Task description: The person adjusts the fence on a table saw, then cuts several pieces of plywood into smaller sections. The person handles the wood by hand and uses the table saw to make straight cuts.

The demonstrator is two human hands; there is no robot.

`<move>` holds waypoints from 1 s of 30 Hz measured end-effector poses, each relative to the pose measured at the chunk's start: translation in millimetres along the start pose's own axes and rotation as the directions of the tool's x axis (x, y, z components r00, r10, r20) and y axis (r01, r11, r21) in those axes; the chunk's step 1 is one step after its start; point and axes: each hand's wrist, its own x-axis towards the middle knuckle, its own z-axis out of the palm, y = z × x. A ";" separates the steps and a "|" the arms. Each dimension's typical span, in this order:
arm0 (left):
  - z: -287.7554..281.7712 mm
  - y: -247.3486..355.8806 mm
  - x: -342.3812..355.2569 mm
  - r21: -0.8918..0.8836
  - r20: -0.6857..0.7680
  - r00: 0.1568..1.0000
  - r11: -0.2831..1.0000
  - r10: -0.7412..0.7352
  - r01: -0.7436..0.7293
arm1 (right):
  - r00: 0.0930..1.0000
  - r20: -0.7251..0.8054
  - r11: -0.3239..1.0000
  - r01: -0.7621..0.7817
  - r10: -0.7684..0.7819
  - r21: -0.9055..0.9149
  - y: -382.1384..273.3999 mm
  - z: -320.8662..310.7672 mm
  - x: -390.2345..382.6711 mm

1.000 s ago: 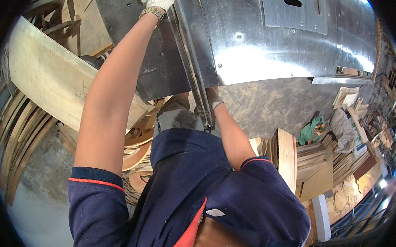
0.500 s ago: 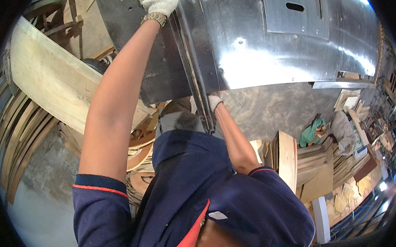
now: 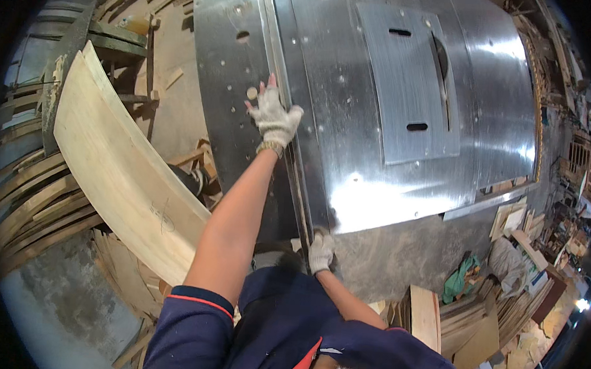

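Both gloved hands are resting on the metal top of a table saw (image 3: 379, 109), which is filling the far and right part of the view. Left hand (image 3: 273, 116), in a fingerless knit glove, is lying flat and spread on the darker sliding side panel (image 3: 237, 94) at the left of the saw, its fingers reaching along the rail that is dividing that panel from the bright main top. Right hand (image 3: 321, 251), also gloved, is curling over the near edge of the top beside the same rail; whether it is truly clamping that edge or only pressing on it I cannot tell.

Judging by its look, the sheet-metal top is stiff, heavy and slick, with dust on it, so a flat palm is likely sliding rather than gripping; the near rim and the rail are looking like the surest places to take hold. The raised insert plate (image 3: 407, 90) is sitting well right of both hands, with the blade slot along its right side.

Left of the saw, a broad curved plywood sheet (image 3: 122, 175) is leaning, thin and bendy-looking. Stacks of curved wooden strips (image 3: 27, 204) are lying further left, and wood offcuts (image 3: 435, 319) are piling up near right on the floor.
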 end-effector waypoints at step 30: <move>-1.9 16.2 19.5 0.095 0.070 0.997 0.995 -0.040 0.034 | 0.995 0.017 0.962 0.097 -0.096 -0.257 -5.6 -5.4 23.2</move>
